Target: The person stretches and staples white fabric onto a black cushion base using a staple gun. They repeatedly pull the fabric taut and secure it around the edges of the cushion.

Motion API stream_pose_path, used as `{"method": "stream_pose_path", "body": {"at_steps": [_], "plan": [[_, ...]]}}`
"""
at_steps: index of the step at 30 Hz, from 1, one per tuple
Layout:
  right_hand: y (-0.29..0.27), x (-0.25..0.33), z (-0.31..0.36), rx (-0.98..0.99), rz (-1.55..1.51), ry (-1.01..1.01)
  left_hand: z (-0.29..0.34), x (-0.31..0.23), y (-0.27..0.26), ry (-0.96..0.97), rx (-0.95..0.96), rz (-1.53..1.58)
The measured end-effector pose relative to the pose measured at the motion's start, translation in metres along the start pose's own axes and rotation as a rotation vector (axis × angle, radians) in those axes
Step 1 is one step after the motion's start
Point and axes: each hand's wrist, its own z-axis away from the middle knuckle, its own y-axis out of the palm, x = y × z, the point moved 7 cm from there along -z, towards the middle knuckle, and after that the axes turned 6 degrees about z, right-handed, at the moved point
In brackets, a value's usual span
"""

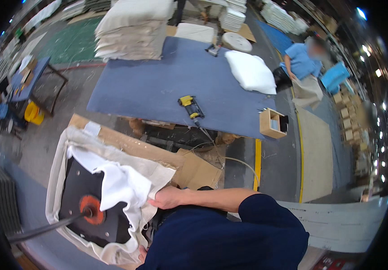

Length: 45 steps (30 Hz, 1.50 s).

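Observation:
On the left lies a beige fabric cushion cover (55, 180), its edge wrapped around a black board (74, 180). A white fleecy lining (124, 184) is bunched over the board's right part. At the cover's near right corner, my right hand (169, 198) is closed on the fabric edge. Lower down, my left hand (142, 253) shows only in part beside the cover's near edge; its fingers seem closed on the fabric, and my shirt hides the rest. A round orange-red disc (96, 210) on a dark rod (45, 229) rests against the board.
Ahead, a blue-grey table (144, 85) bears a yellow-black nail gun (190, 107), a white cushion (250, 72), a wooden box (272, 123) and stacked beige cushions (131, 31). A hose (241, 161) and cardboard (198, 168) lie below. A co-worker (302, 60) holds cloth at the right.

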Motion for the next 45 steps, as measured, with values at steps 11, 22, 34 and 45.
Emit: {"method": "stream_pose_path", "body": {"at_steps": [11, 22, 34, 45], "plan": [[-0.012, -0.013, 0.012, -0.175, -0.061, 0.014, -0.026, -0.037, 0.048, 0.022, 0.491, -0.067], [-0.016, -0.025, 0.026, -0.052, -0.014, 0.042, -0.026, -0.041, 0.058, 0.068, 0.567, -0.208], [-0.003, -0.034, 0.021, 0.017, 0.070, -0.017, -0.038, -0.049, 0.058, 0.110, 0.634, -0.267], [0.006, -0.054, 0.064, 0.011, 0.024, 0.121, -0.044, -0.035, 0.057, 0.156, 0.753, -0.229]]}}
